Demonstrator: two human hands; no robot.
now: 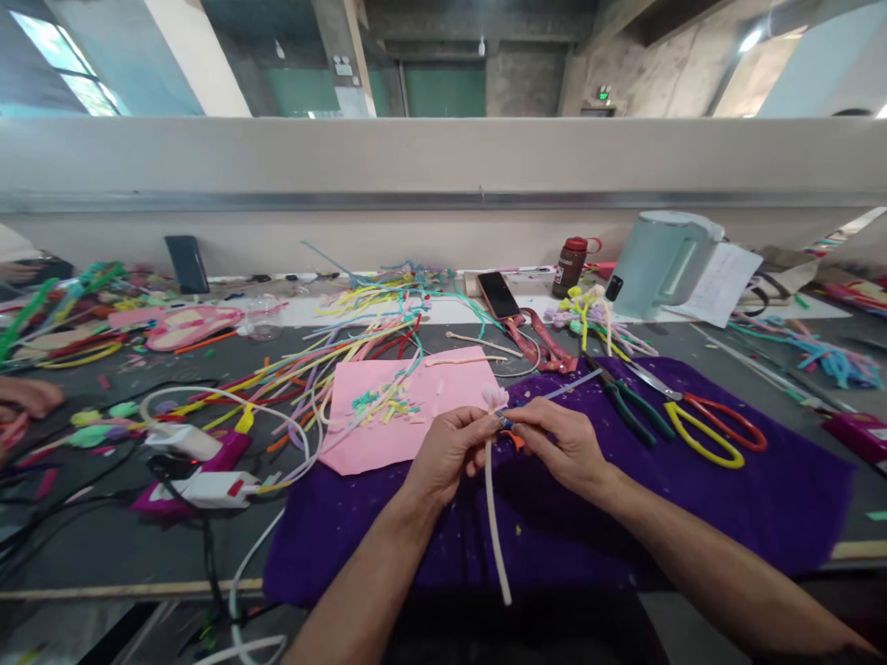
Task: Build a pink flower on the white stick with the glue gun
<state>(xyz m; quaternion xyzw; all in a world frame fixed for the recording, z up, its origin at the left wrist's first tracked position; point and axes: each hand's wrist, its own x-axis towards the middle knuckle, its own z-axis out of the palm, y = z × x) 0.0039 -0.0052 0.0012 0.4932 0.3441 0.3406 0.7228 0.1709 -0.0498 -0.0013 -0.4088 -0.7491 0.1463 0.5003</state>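
Between the thumb and fingers of my left hand (450,450) is a pipe-cleaner flower with a pale pink head (494,398). Its cream stem (493,526) hangs down past my fingers over the purple cloth (783,489). My right hand (565,443) is closed in a pinch beside the flower's base, on a blue pipe cleaner (504,424). A lavender-blue strand (572,384) runs from near my right fingers toward the pliers; whether it is the same piece, I cannot tell. Something orange (514,440) shows just under my right fingers, mostly hidden.
Green-handled pliers (634,402) and red-and-yellow scissors (713,425) lie right on the cloth. Pink paper (388,443) with cut bits lies left, beside loose pipe cleaners (277,374) and a power strip (222,462). Behind stand a phone (497,296), bottle (571,266) and jug (662,263). Another person's hand (31,399) is far left.
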